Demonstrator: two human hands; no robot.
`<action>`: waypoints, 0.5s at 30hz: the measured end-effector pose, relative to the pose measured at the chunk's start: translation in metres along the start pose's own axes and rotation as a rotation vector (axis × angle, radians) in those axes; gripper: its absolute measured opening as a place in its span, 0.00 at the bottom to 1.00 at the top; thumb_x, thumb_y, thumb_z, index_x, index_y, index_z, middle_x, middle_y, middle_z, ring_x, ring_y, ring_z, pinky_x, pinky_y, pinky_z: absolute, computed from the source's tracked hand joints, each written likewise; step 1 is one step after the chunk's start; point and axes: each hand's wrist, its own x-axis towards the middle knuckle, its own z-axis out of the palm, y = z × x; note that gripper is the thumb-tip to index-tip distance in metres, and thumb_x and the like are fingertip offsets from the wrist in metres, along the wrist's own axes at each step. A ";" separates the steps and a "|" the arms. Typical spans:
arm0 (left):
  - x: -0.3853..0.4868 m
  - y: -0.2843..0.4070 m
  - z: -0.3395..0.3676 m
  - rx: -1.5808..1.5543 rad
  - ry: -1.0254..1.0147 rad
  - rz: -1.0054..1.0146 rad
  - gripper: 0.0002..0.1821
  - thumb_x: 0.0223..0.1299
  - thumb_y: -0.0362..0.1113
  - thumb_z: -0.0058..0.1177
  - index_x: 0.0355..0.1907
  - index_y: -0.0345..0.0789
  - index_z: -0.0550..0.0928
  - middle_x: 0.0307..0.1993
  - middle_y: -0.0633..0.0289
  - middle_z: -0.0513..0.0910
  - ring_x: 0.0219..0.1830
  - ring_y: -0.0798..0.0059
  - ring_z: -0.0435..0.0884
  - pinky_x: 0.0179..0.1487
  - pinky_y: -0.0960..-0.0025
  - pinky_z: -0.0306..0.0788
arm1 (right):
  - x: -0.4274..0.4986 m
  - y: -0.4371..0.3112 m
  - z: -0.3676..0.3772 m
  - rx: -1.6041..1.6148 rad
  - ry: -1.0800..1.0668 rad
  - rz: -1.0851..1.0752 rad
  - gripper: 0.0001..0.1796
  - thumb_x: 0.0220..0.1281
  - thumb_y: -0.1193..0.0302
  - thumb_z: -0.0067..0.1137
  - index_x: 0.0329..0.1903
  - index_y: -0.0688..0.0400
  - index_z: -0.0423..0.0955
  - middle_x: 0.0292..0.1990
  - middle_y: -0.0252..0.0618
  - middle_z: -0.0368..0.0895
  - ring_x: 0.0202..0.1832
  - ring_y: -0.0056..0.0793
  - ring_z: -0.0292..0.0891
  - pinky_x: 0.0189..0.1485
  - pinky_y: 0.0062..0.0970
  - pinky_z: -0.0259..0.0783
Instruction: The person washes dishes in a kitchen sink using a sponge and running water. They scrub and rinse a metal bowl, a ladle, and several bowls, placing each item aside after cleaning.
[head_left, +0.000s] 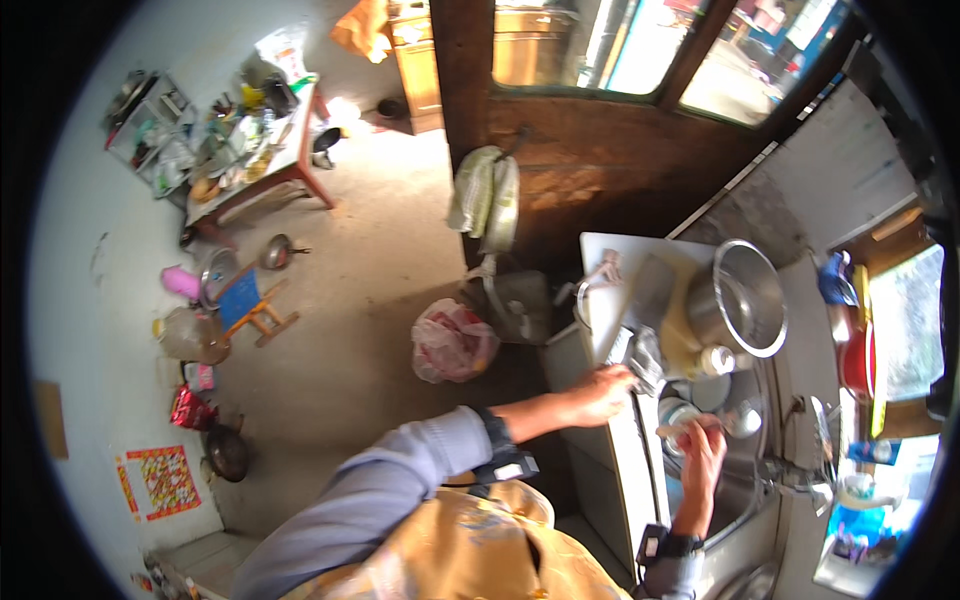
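My left hand (604, 394) is at the front edge of the counter. Its fingertips pinch a crumpled clear plastic bag (647, 360). My right hand (703, 448) is over the metal sink (724, 499), with its fingers closed on a brownish handle (675, 429). Just beyond those fingers shows a shiny round metal bowl (743, 421), seemingly a ladle's; blur hides whether it joins the handle. Beneath the right hand, bowls (679, 412) sit in the sink. A white-capped jar (718, 361) stands by the sink's far edge.
A large steel pot (739, 300) stands on the white counter (604, 251). The faucet (799, 480) is at the sink's right side. On the floor are a bin lined with a plastic bag (454, 341) and a dark bucket (517, 304). A cluttered table (300, 150) stands far left.
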 end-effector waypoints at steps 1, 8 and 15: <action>-0.013 -0.003 -0.009 -0.091 -0.024 -0.074 0.16 0.52 0.34 0.52 0.44 0.33 0.72 0.43 0.51 0.73 0.43 0.57 0.76 0.47 0.64 0.71 | 0.005 0.001 0.008 0.107 -0.053 0.022 0.03 0.60 0.75 0.51 0.32 0.60 0.69 0.23 0.31 0.71 0.21 0.17 0.67 0.25 0.18 0.65; -0.088 -0.014 -0.084 -0.309 0.079 -0.253 0.17 0.57 0.42 0.52 0.40 0.30 0.74 0.37 0.51 0.77 0.42 0.60 0.77 0.46 0.65 0.70 | 0.016 -0.003 0.115 -0.005 -0.253 0.077 0.06 0.63 0.70 0.49 0.36 0.60 0.68 0.25 0.33 0.73 0.23 0.19 0.70 0.24 0.19 0.68; -0.173 -0.068 -0.192 -0.005 0.165 -0.228 0.25 0.52 0.48 0.55 0.45 0.31 0.72 0.42 0.50 0.74 0.47 0.53 0.72 0.48 0.57 0.68 | -0.005 0.006 0.314 -0.101 -0.590 0.219 0.04 0.61 0.72 0.52 0.36 0.58 0.70 0.25 0.33 0.76 0.25 0.18 0.72 0.27 0.17 0.69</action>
